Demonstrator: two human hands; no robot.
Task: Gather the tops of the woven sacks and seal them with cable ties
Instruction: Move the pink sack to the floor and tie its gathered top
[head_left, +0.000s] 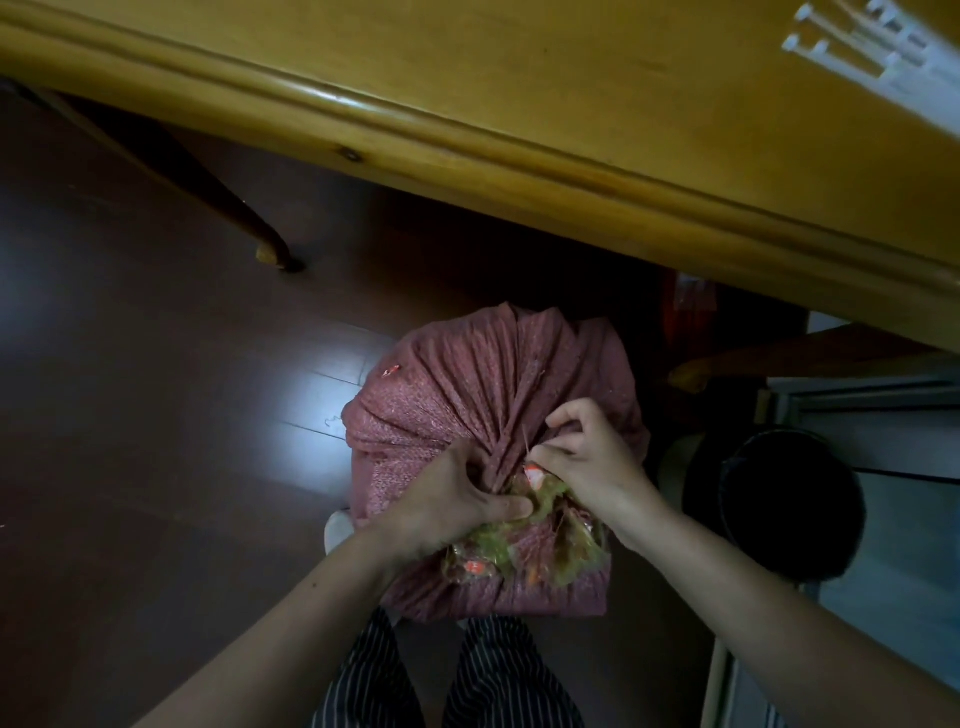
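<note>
The woven sack – reddish-pink and filled – is standing on the dark floor, just in front of the edge of the yellow wooden table and directly ahead of the person's striped trousers. Its fabric is running in tight pleats toward a gathered neck on the near side. The frayed mouth, greenish with orange flecks, is fanning out below that neck.

The left hand is gripping the gathered neck, with its fingers curled round the bunched fabric and its thumb lying across the near side. The right hand is pinching the folds at the same neck from the opposite side, fingertips curled in. A thin pale strand is rising between the two hands; whether it is a tie cannot be told.

A bundle of white cable ties – blurred – is lying on the table's far right corner, well apart from the sack. A black round bin is standing on the floor just right of the sack. A curved table leg is resting on the floor to the left.
</note>
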